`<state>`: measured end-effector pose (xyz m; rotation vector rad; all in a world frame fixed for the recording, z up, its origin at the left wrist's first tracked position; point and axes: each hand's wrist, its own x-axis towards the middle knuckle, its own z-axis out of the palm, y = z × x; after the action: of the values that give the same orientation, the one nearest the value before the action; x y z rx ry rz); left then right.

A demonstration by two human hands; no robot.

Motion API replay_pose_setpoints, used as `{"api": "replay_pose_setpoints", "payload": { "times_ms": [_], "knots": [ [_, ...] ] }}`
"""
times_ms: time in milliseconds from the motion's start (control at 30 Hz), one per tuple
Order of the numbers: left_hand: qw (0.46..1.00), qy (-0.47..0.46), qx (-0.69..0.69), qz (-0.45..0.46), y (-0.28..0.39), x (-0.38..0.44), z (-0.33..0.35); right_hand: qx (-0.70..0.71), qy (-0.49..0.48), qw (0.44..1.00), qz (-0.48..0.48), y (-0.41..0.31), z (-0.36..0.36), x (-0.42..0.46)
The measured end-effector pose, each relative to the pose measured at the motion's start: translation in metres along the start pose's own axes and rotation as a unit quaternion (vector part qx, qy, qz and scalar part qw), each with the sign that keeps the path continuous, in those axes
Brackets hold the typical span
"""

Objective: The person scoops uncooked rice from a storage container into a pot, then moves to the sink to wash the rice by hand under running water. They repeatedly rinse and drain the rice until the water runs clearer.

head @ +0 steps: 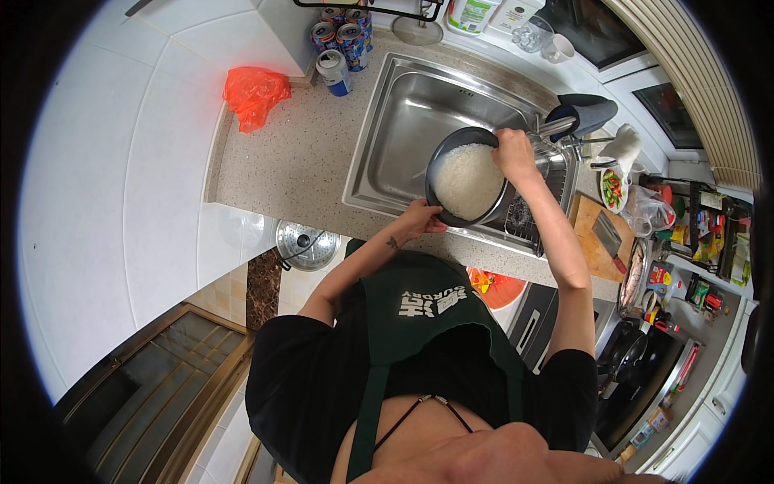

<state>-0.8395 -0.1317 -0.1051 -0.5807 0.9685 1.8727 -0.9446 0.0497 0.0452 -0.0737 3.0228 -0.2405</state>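
Note:
A dark round pot (444,147), perhaps a rice cooker's inner pot, holds white rice (468,181) with a little cloudy water at its left side. Both hands support it over the near right part of the stainless steel sink (393,115), and it looks tilted. My left hand (423,219) grips the rim and underside at the lower left. On the upper right, the fingers of my right hand (514,154) close over the rim. The pot hides the sink's divider and part of the wire rack (529,227) in the right basin.
An orange plastic bag (257,94) and several drink cans (334,72) stand on the left counter (290,163). Right of the sink lie a cutting board (583,227), a knife (608,236) and a plate of cut peppers (612,189). A faucet (559,126) rises behind my right hand.

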Motion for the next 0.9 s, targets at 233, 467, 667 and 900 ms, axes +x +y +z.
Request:
{"api": "replay_pose_setpoints", "payload": {
  "times_ms": [233, 467, 667, 900],
  "knots": [
    [1.0, 0.011, 0.021, -0.003, 0.0016, -0.0048, 0.0033, -0.006, -0.005, 1.0, 0.011, -0.0025, -0.0029, -0.0019],
    [1.0, -0.017, 0.0, -0.004, -0.0016, 0.0009, -0.0002, -0.016, -0.012, 1.0, 0.016, -0.0018, -0.0029, -0.0009],
    [1.0, -0.018, -0.002, -0.002, -0.0032, 0.0008, 0.0002, -0.022, -0.01, 1.0, 0.017, -0.0016, -0.0024, -0.0006],
    [1.0, -0.015, 0.001, 0.0, -0.0015, -0.0053, 0.0042, -0.007, -0.012, 1.0, 0.011, -0.0037, -0.0052, -0.004]
  ]
}}
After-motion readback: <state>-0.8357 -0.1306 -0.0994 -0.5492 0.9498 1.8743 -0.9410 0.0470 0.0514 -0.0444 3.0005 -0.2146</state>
